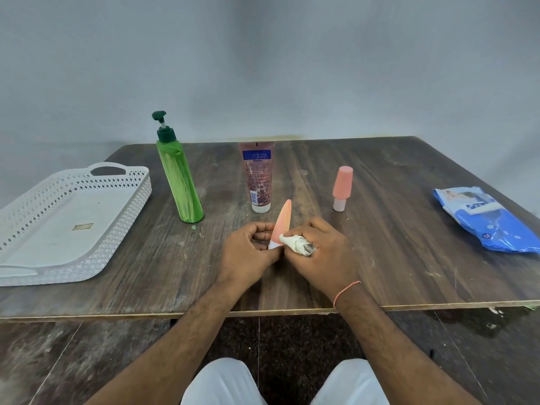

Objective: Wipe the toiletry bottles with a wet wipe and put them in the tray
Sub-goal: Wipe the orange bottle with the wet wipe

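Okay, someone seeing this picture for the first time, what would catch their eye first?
Probably the two hands at the table's near centre: the left hand holds a small orange tube while the right hand rubs it with a crumpled wipe. Next, the tall green pump bottle beside the white tray at left.

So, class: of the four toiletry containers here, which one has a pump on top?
The tall green bottle, standing nearest the white tray. The pink tube, small peach bottle and hand-held peach tube have none.

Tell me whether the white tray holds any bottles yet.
None yet. The white tray shows only a small sticker on its floor; the green pump bottle stands outside it.
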